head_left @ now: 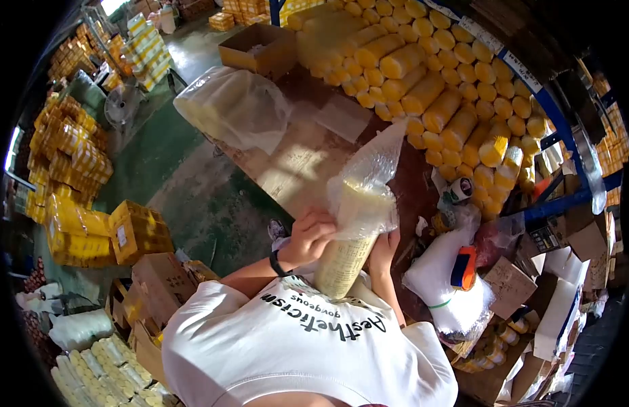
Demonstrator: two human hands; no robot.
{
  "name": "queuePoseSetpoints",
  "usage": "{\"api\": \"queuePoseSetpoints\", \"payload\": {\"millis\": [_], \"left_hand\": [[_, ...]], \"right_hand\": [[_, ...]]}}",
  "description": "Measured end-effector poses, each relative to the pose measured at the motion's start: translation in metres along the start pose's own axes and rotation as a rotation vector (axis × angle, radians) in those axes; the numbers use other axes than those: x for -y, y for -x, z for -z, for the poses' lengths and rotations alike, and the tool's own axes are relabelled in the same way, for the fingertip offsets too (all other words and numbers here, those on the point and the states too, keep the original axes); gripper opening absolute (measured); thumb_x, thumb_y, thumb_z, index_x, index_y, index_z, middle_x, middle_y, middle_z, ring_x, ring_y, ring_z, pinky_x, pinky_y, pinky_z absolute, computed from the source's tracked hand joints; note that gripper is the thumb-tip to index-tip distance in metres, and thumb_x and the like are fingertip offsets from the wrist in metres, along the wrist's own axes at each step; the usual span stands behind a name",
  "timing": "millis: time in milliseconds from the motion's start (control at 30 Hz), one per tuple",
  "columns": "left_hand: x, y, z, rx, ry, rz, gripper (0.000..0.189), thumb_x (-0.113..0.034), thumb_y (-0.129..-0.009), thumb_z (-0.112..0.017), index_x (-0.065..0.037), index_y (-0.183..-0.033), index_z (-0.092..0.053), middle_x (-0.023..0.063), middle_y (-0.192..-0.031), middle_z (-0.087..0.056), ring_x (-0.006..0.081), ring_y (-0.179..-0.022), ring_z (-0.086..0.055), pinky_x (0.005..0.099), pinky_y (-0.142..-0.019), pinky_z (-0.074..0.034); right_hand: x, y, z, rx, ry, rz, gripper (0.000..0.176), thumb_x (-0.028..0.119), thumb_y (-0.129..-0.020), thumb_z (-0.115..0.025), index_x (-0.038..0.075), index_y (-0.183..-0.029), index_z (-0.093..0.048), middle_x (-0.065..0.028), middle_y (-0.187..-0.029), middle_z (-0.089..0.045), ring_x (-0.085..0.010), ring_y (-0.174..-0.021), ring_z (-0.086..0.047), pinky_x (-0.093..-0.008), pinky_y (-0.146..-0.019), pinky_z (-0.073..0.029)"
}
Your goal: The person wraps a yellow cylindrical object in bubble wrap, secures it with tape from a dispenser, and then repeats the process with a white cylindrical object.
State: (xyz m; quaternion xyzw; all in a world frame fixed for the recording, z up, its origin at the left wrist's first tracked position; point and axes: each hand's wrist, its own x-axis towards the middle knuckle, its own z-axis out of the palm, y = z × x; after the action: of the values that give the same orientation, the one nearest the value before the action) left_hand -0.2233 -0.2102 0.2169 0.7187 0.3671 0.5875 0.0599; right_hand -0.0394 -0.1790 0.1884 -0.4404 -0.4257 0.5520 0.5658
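A pale yellow roll with printed text [343,264] stands tilted against the front of the white shirt. A clear plastic bag [369,180] covers its upper part, and the loose end of the bag points up and away. My left hand [311,234], with a black band at the wrist, is on the left side of the roll at the edge of the bag, its fingers curled against the plastic. On the other side, my right hand [384,249] grips the roll and the bag's edge; most of its fingers are hidden behind them.
A work table [294,173] lies ahead, with a large clear bag [236,108] and an open cardboard box [259,51] on it. Yellow rolls [436,88] are stacked beyond. White sacks [443,278] and cartons stand at the right, yellow-wrapped boxes [77,230] at the left.
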Motion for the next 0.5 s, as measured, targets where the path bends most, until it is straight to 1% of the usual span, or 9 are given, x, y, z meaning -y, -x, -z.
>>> {"api": "queuePoseSetpoints", "payload": {"millis": [33, 133, 167, 267, 300, 400, 433, 500], "left_hand": [[0.005, 0.011, 0.002, 0.043, 0.117, 0.133, 0.015, 0.002, -0.077, -0.061, -0.003, -0.091, -0.06, 0.0105, -0.086, -0.058, 0.0285, -0.078, -0.055, 0.0348, -0.071, -0.046], [0.015, 0.03, 0.011, 0.108, 0.31, 0.44, 0.01, 0.003, -0.079, -0.059, 0.0, -0.089, -0.058, 0.0118, -0.085, -0.057, 0.0282, -0.076, -0.055, 0.0313, -0.07, -0.044], [0.019, 0.033, 0.01, 0.125, 0.269, 0.411, 0.01, 0.004, -0.08, -0.058, 0.002, -0.089, -0.057, 0.0121, -0.085, -0.057, 0.027, -0.075, -0.055, 0.0296, -0.07, -0.044], [0.03, 0.047, 0.01, 0.237, 0.315, 0.524, 0.011, 0.005, -0.08, -0.057, 0.002, -0.091, -0.058, 0.0125, -0.084, -0.057, 0.0271, -0.076, -0.055, 0.0303, -0.069, -0.044], [0.033, 0.048, 0.008, 0.233, 0.267, 0.396, 0.008, 0.003, -0.084, -0.056, 0.002, -0.092, -0.058, 0.01, -0.082, -0.058, 0.0216, -0.075, -0.056, 0.0281, -0.07, -0.044], [0.028, 0.074, 0.014, 0.387, 0.366, 0.851, 0.006, 0.0, -0.088, -0.055, 0.002, -0.092, -0.059, 0.0051, -0.081, -0.06, 0.015, -0.075, -0.055, 0.0258, -0.07, -0.044], [0.029, 0.089, 0.012, 0.312, 0.68, 0.958, 0.011, -0.008, -0.095, -0.049, -0.003, -0.093, -0.059, 0.0036, -0.081, -0.056, 0.0124, -0.074, -0.051, 0.0253, -0.068, -0.04], [0.034, 0.085, 0.009, 0.152, 0.772, 1.215, 0.014, -0.013, -0.096, -0.048, -0.005, -0.089, -0.056, 0.0008, -0.078, -0.054, 0.0113, -0.072, -0.051, 0.0254, -0.068, -0.04]], "right_hand": [[0.006, 0.004, 0.003, -0.023, 0.228, 0.16, 0.019, 0.004, -0.094, -0.043, 0.0, -0.109, -0.052, -0.0119, -0.099, -0.061, -0.0243, -0.09, -0.058, -0.0294, -0.076, -0.044], [0.009, 0.017, 0.03, 0.147, 0.758, 0.335, 0.017, 0.002, -0.09, -0.047, -0.002, -0.105, -0.054, -0.0196, -0.087, -0.06, -0.0315, -0.075, -0.058, -0.0321, -0.069, -0.046], [0.0, 0.015, 0.034, 0.175, 0.77, 0.546, 0.015, -0.003, -0.085, -0.05, -0.001, -0.099, -0.054, -0.0239, -0.078, -0.055, -0.0371, -0.069, -0.057, -0.0348, -0.062, -0.046], [-0.011, 0.022, 0.05, 0.292, 0.834, 0.429, 0.014, -0.003, -0.083, -0.051, 0.0, -0.096, -0.055, -0.0224, -0.075, -0.055, -0.0383, -0.066, -0.056, -0.0347, -0.059, -0.045], [-0.014, 0.024, 0.054, 0.316, 0.859, 0.466, 0.014, -0.003, -0.082, -0.052, 0.0, -0.095, -0.054, -0.0216, -0.071, -0.054, -0.0377, -0.062, -0.056, -0.0345, -0.055, -0.044], [-0.026, 0.041, 0.065, 0.427, 0.752, 0.413, 0.006, -0.003, -0.083, -0.052, -0.002, -0.089, -0.052, -0.0198, -0.066, -0.051, -0.0317, -0.058, -0.057, -0.0336, -0.054, -0.044], [-0.038, 0.049, 0.075, 0.437, 0.739, 0.282, 0.003, 0.002, -0.088, -0.05, 0.0, -0.088, -0.05, -0.0156, -0.068, -0.053, -0.0248, -0.058, -0.058, -0.0332, -0.054, -0.045], [-0.024, 0.046, 0.049, 0.297, 0.223, -0.129, 0.006, 0.007, -0.092, -0.047, 0.002, -0.09, -0.049, -0.0116, -0.071, -0.054, -0.0213, -0.059, -0.057, -0.0333, -0.054, -0.046]]}}
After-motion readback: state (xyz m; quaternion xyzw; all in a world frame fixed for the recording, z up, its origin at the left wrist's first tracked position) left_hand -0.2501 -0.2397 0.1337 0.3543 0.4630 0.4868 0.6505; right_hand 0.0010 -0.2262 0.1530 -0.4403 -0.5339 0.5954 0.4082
